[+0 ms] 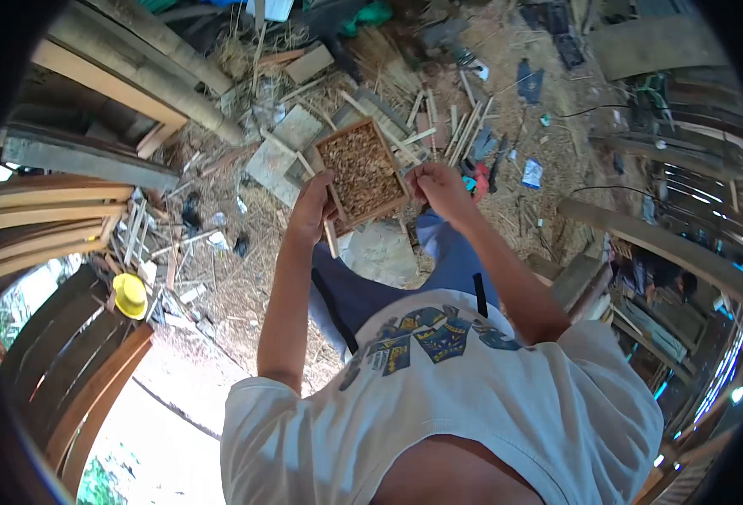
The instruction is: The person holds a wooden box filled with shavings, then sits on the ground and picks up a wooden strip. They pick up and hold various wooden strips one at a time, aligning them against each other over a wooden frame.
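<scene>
A square wooden tray point(374, 215) with a low rim is in front of me, filled with brown chips point(359, 168) that look like wood shavings. My left hand point(311, 209) is closed at its left rim, the thumb along the edge. A pale wooden stick point(332, 241) passes by that hand and sticks out below it. At the opposite rim my right hand point(440, 190) has its fingers curled together, the fingertips right at the tray's right corner. The undersides of both grips are hidden.
Flat stone slabs point(384, 255) lie under and beside the tray. Several wood strips point(470, 133) and straw litter the ground. A yellow hard hat-like object point(130, 295) sits at the left near stacked boards point(55, 195). A long plank point(666, 244) stands at the right.
</scene>
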Motion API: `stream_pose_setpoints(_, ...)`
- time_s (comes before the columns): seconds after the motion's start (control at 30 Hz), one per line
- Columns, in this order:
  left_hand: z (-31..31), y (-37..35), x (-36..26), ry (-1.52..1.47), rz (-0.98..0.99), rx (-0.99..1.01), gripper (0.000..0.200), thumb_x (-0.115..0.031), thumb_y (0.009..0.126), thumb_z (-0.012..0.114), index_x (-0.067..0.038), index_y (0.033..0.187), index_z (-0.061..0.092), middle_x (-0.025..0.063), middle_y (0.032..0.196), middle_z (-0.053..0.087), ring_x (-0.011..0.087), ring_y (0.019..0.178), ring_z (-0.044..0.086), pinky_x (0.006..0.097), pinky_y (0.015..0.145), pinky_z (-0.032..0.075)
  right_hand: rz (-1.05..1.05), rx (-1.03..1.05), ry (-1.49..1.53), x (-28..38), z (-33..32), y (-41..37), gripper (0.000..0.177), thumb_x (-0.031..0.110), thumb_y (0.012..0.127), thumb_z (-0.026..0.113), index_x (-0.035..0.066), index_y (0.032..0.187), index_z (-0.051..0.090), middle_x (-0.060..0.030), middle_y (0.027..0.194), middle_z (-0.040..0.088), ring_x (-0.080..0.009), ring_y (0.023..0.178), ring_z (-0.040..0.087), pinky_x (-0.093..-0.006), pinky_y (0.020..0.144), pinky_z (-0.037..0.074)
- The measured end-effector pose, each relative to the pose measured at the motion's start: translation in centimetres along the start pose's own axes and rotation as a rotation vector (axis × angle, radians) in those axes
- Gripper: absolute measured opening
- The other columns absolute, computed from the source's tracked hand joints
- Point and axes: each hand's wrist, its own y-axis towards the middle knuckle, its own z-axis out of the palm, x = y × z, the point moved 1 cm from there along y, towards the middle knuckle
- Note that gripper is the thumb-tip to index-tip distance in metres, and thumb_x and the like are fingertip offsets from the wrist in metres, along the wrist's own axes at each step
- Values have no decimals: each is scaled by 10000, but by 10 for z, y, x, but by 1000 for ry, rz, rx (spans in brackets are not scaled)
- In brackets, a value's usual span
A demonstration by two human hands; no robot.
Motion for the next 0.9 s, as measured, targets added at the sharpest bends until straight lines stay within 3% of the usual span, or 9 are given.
stream_pose_setpoints(0.1,24,39,38,-72,33,-114,322,-365,1031,598,-159,798,517,-46,523,354,99,432,346,300,442,299,-97,126,-374,-22,-43,42,358,291,1079,596,-14,930,711,-29,691,613,-109,624,530,-333,593,415)
stream_pose_setpoints(0.23,43,81,63,-58,50,-94,309,-362,1028,607,-155,809,535,-46,517,381,95,427,370,291,441,319,-24,157,-413,-34,-76,70,403,372,1042,666,-22,1012,747,-45,727,657,-104,654,559,-333,605,440)
stream_pose_setpoints(0.33,49,117,83,-20,54,-29,300,-373,1036,608,-156,835,559,-58,508,387,84,425,373,277,449,319,-188,35,-348,-68,-85,86,462,429,966,734,-31,997,761,-94,715,714,-159,666,674,-352,636,530)
stream_pose_setpoints(0.53,69,179,111,182,67,67,324,-428,1036,650,-120,960,580,-68,556,374,64,452,349,278,455,305,-124,-142,-456,-124,-114,112,394,330,955,739,-50,1058,764,-78,782,733,-114,683,650,-310,629,512)
stream_pose_setpoints(0.57,72,190,116,233,67,121,401,-483,1031,653,-90,1104,626,-79,563,365,58,470,349,256,452,289,-108,-174,-439,-135,-122,116,367,303,967,731,-50,1065,763,-63,786,727,-93,665,624,-295,606,493)
stream_pose_setpoints(0.63,77,212,121,290,130,196,462,-500,1062,583,-59,1196,619,-33,631,492,53,477,354,239,445,290,-87,-268,-367,-165,-142,127,382,318,942,737,-42,1065,770,-86,797,750,-122,716,683,-314,660,531)
stream_pose_setpoints(0.7,83,224,125,197,244,375,609,-523,1125,368,9,1343,567,125,913,715,49,476,358,205,433,322,-110,-343,-335,-204,-167,139,385,324,938,732,-33,1076,775,-84,818,765,-123,755,694,-319,691,543)
stream_pose_setpoints(0.8,68,245,130,254,288,417,608,-450,1122,290,39,1396,525,208,1199,709,43,482,355,202,435,332,-190,-451,-361,-281,-217,164,389,339,956,718,-25,1079,779,-86,849,771,-119,775,680,-311,701,533)
stream_pose_setpoints(0.9,50,255,130,252,369,500,546,-395,1104,296,36,1317,555,214,1125,715,48,467,353,205,431,366,-118,-440,-387,-327,-248,175,380,331,992,688,-24,1104,765,-49,867,742,-109,794,649,-302,710,517)
